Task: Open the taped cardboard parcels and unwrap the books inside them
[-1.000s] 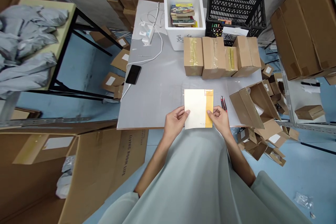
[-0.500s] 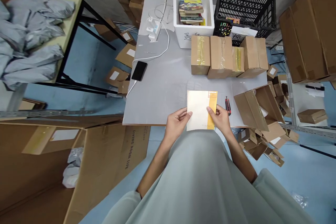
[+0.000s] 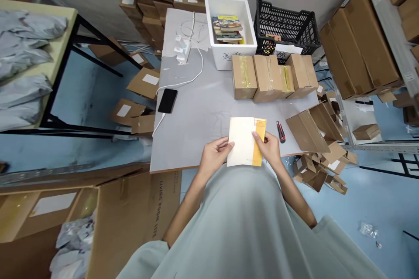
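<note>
Pinched at both side edges, the booklet sits between your left hand and right hand; hold it level over the table.

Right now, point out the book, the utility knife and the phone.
book (image 3: 242, 139), head view, cream cover.
utility knife (image 3: 279, 131), head view, mid-handle.
phone (image 3: 167, 100), head view, screen centre.

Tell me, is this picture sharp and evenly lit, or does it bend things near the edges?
Head view: soft, even light, faint sheen on the table; the cream booklet between the left hand and right hand is sharp though pale; the shelf rack at the right edge leans, bent by the wide lens.
</note>
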The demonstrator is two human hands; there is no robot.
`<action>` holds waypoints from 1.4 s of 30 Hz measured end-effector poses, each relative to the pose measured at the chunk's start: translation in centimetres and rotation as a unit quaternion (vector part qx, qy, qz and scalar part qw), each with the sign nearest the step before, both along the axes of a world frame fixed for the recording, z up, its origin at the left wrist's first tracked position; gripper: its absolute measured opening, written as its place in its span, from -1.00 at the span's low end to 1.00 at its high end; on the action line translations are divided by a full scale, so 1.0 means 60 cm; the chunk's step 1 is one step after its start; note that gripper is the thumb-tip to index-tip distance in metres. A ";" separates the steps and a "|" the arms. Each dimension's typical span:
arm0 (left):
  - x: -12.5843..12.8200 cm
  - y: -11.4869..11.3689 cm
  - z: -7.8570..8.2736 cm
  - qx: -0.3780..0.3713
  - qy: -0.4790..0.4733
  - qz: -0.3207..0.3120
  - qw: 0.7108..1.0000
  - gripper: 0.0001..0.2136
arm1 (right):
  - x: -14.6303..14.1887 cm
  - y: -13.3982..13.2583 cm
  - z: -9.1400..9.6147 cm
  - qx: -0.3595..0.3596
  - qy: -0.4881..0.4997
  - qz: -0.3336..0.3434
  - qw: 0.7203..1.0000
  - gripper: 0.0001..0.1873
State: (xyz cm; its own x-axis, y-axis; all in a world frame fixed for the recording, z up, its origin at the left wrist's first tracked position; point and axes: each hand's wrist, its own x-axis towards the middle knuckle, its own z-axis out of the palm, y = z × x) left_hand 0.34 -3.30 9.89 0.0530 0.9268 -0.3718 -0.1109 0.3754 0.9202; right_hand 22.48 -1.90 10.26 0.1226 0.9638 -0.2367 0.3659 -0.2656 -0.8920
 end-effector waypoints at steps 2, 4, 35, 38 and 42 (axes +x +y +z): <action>-0.007 -0.004 -0.003 0.010 0.000 0.016 1.000 -0.34 | -0.009 -0.007 0.004 0.021 -0.067 -0.006 0.997 -0.37; -0.015 -0.008 -0.006 0.021 0.003 0.040 0.999 -0.35 | -0.021 -0.021 0.009 0.078 -0.126 -0.024 0.989 -0.41; -0.073 -0.071 -0.040 -0.041 -0.112 0.060 0.991 -0.35 | -0.099 -0.109 0.000 -0.075 0.249 0.012 0.965 -0.41; -0.074 -0.068 -0.036 -0.019 -0.093 0.058 0.994 -0.36 | -0.099 -0.108 -0.002 -0.074 0.240 0.007 0.968 -0.38; -0.075 -0.066 -0.035 -0.017 -0.079 0.047 0.996 -0.38 | -0.096 -0.105 -0.008 -0.074 0.240 0.005 0.968 -0.37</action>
State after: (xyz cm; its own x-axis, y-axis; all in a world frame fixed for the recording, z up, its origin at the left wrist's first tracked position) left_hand -4.14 -7.27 7.79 0.0275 0.9172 -0.3974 -0.2891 0.3878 0.8752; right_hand 16.70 -8.17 9.75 -0.0449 0.9159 -0.3990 -0.0781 -0.4014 -0.9126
